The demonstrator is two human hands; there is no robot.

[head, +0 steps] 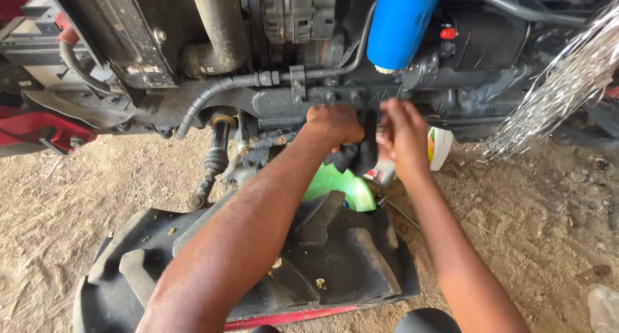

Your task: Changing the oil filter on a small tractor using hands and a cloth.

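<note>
Left hand grips black cloth (right hand beside)

Both hands are up under the dark engine frame of a machine parked on dirt. The left hand is closed into a fist around a black rag, pressed right against the underside. The right hand sits just beside it, fingers spread on the same rag – a bit blurred. Below them there's a green funnel-like piece and a white container. A blue cylindrical filter hangs above – and a big black tyre lies on the ground underneath.
</note>
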